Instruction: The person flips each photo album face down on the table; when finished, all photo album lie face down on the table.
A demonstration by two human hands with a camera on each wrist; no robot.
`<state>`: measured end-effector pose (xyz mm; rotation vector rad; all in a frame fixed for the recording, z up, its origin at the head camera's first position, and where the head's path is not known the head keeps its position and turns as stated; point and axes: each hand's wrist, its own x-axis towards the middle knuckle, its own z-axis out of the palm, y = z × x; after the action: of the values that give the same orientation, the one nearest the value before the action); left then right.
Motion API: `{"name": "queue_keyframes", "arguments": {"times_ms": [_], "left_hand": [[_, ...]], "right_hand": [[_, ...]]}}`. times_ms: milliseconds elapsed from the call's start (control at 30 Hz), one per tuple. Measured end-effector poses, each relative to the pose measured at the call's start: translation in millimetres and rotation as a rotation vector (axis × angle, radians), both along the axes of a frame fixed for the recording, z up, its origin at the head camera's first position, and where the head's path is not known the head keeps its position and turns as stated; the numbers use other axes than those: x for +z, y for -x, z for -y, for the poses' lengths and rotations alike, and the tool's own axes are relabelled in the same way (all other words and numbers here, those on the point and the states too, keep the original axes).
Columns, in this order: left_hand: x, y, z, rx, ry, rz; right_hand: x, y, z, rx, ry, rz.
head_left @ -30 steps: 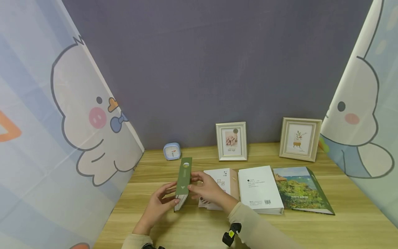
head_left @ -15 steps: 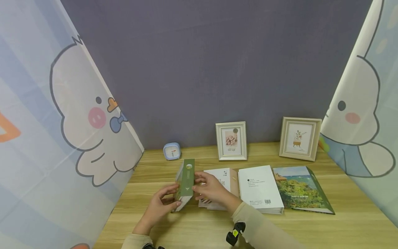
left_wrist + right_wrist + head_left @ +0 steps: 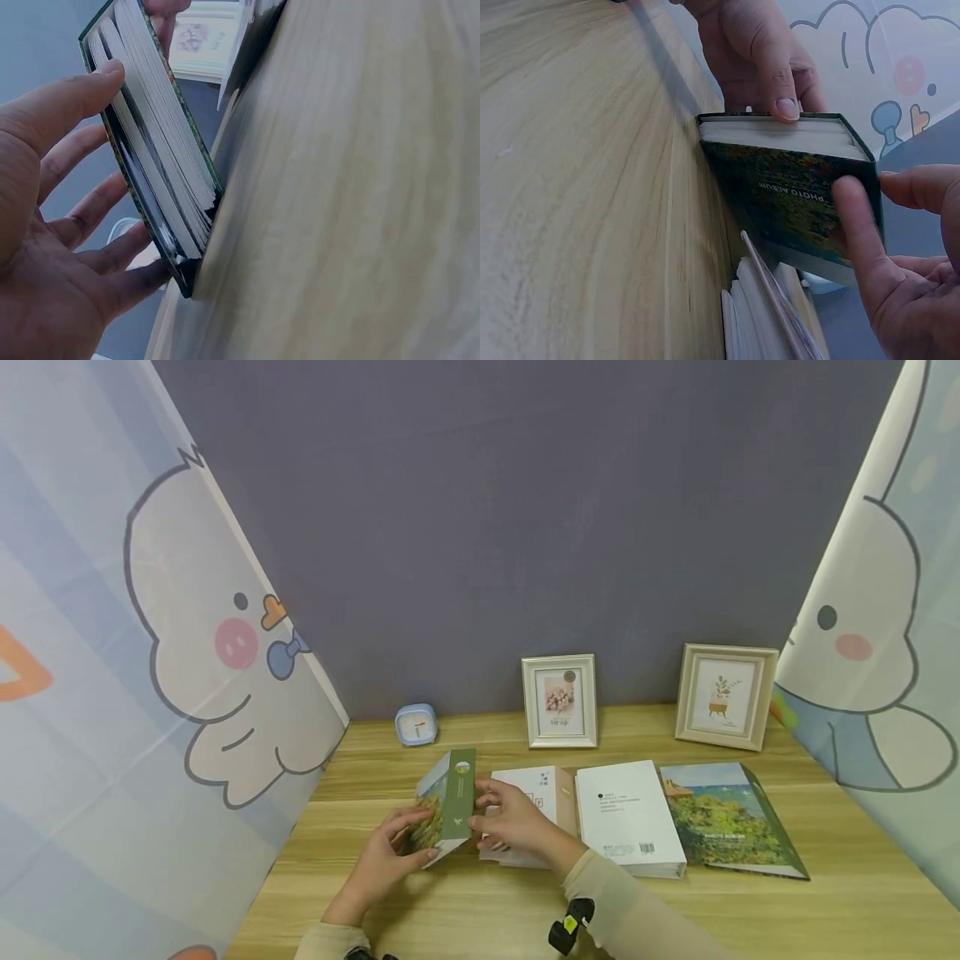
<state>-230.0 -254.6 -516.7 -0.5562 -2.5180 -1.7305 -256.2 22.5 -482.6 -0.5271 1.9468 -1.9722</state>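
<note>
A thick photo album with a green spine and a painted landscape cover stands tilted on its page-edge side, spine uppermost. My left hand grips its near left corner; in the left wrist view the thumb lies over the edge of the pages and the fingers reach along the cover. At the spine, my right hand pinches the album, with "PHOTO ALBUM" readable on the cover in the right wrist view. Just right lies a white-and-pink album, partly hidden by the right hand.
A white album with a barcode and another landscape photo album lie in a row to the right. Behind stand a blue clock and two picture frames, one central and one at right. Cloth walls enclose the wooden table.
The album has tipped: its spine moved right and its landscape cover came into view on the left. My right hand shifted slightly right with the spine; my left hand stayed nearly in place.
</note>
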Motion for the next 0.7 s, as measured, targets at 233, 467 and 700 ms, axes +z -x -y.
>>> {"name": "queue_keyframes", "arguments": {"times_ms": [233, 467, 700], "left_hand": [[0.2, 0.8, 0.8, -0.02, 0.001, 0.012], [-2.3, 0.1, 0.6, -0.004, 0.034, 0.008], [-5.6, 0.9, 3.7, 0.004, 0.065, -0.006]], "right_hand": [[-2.0, 1.1, 0.2, -0.017, -0.024, 0.005], [-2.6, -1.6, 0.8, -0.058, -0.066, -0.021], [-9.2, -0.3, 2.5, -0.069, -0.151, -0.112]]}}
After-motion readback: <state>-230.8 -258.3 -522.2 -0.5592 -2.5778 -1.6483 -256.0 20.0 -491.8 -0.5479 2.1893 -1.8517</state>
